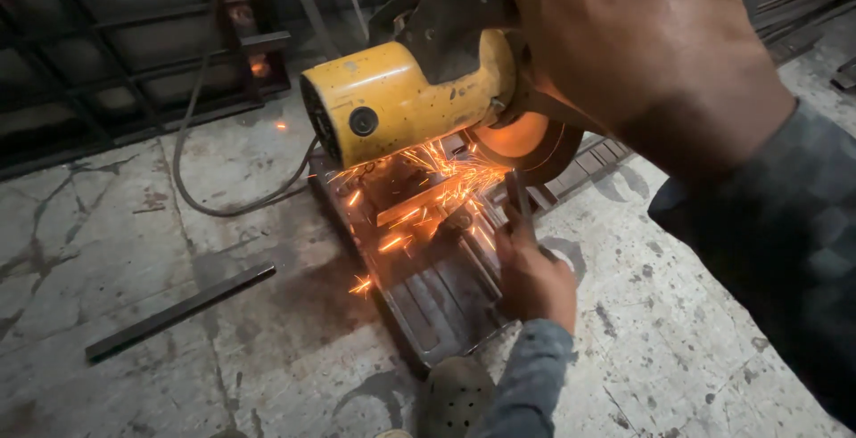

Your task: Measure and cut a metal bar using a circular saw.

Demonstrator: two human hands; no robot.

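A chop saw with a yellow motor housing (401, 99) stands on a concrete floor. Its glowing cutting disc (522, 135) is lowered onto metal stock and throws orange sparks over the saw's steel base (437, 304). My right hand (642, 37), close to the camera, is closed on the saw's grey handle at the top. My left hand (535, 278) reaches in from below and grips a thin dark metal rod (517, 202) just in front of the disc. Whether that rod is the stock or a clamp part, I cannot tell.
A loose dark metal bar (178, 311) lies on the floor at the left. The saw's cable (192, 171) loops behind it. Metal frames (107, 46) lean at the back left. A long ribbed metal strip (606, 153) runs off to the right. My shoe (455, 393) rests at the base's near end.
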